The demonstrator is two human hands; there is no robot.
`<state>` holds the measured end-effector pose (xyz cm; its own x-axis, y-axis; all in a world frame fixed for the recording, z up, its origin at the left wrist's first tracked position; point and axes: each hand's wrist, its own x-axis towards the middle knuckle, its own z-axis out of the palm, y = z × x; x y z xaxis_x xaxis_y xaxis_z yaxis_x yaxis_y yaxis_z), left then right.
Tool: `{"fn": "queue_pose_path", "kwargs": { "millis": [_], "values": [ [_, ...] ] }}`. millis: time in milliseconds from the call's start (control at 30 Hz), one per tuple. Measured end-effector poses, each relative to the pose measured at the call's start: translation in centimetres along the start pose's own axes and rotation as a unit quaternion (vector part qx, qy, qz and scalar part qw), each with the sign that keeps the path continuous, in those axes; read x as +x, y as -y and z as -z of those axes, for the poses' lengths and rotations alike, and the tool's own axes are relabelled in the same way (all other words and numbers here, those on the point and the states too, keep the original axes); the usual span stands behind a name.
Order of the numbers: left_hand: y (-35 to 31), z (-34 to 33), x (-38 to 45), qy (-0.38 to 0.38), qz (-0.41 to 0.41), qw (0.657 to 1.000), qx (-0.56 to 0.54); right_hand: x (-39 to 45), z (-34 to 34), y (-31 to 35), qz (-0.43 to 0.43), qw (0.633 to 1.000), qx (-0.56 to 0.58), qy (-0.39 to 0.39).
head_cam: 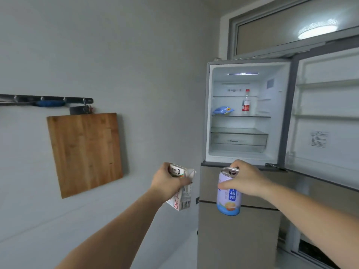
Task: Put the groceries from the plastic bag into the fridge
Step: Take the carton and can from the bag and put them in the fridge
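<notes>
My left hand [167, 181] grips a small white milk carton [181, 199] with red print and a barcode. My right hand [246, 179] holds a pale blue drink can [229, 195] near its top rim. Both are raised in front of the fridge [207, 113], just below its upper compartment, whose door [326, 105] stands swung open to the right. On the middle glass shelf [258, 116] inside stand a clear bottle [246, 102] with a red cap and label and a blue and white packet [222, 110]. No plastic bag is in view.
Below the glass shelves sits a closed crisper drawer [239, 139]. The fridge's lower beige doors [237, 239] are closed. A wooden cutting board [85, 152] hangs on the grey wall at the left under a metal hook rail [46, 99]. A window [291, 26] is above the fridge.
</notes>
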<state>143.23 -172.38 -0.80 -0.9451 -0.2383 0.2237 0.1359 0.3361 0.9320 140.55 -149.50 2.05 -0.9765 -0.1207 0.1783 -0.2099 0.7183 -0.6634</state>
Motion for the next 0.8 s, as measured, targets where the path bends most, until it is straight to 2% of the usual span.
{"fn": "queue_pose_path", "kwargs": {
  "millis": [200, 400, 667, 800],
  "values": [
    [0.5, -4.9, 5.9, 0.042, -0.016, 0.999, -0.018, 4.2, 1.6, -2.8, -0.036, 0.999, -0.006, -0.038],
    [1.0, -10.7, 12.2, 0.043, -0.025, 0.999, -0.017, 10.9, 2.4, -7.9, -0.053, 0.997, 0.007, -0.049],
    [-1.2, -19.6, 22.4, 0.041, -0.035, 0.998, 0.012, 22.2, 6.4, -14.4, -0.041, 0.998, 0.013, -0.039],
    [-2.9, -23.1, 26.8, 0.036, -0.05, 0.998, 0.008, 26.7, 9.4, -15.8, -0.026, 0.998, 0.005, -0.064]
  ]
}}
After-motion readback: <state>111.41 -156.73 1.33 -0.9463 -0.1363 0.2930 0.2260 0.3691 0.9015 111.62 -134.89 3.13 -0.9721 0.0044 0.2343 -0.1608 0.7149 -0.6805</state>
